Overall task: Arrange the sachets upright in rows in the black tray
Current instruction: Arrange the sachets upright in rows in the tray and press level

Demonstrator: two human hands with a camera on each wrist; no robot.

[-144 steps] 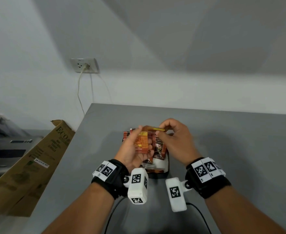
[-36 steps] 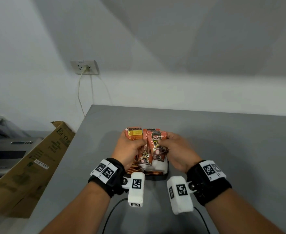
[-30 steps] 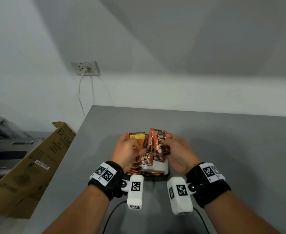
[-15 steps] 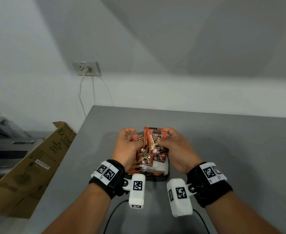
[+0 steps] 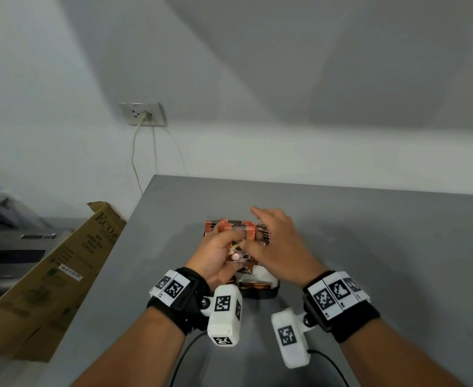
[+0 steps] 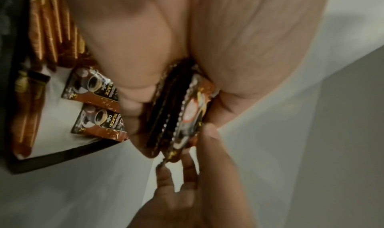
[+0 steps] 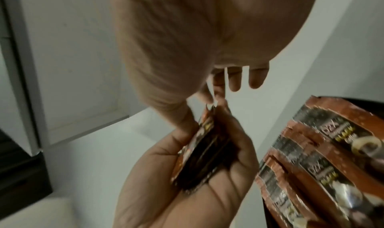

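My left hand (image 5: 215, 252) grips a small bundle of brown coffee sachets (image 5: 236, 250) just above the black tray (image 5: 259, 294). In the left wrist view the bundle (image 6: 180, 116) sits edge-on between thumb and fingers. My right hand (image 5: 274, 241) reaches over it. Its thumb and forefinger pinch the top edge of the outer sachet (image 7: 203, 149), and its other fingers are straight. Several sachets stand upright in a row in the tray (image 7: 311, 157). Two more lie flat on the tray's white floor (image 6: 99, 106). The hands hide most of the tray.
The tray sits near the front of a grey table (image 5: 369, 247); the table's left edge is close by. A tilted cardboard box (image 5: 56, 275) and a grey machine (image 5: 14, 247) are off the table's left side. A wall socket (image 5: 143, 114) has a cable hanging down.
Half a second ago both hands gripped the bundle by its sides. My right hand has since let go of the side, come over the top and pinched the outer sachet; the bundle sits slightly lower.
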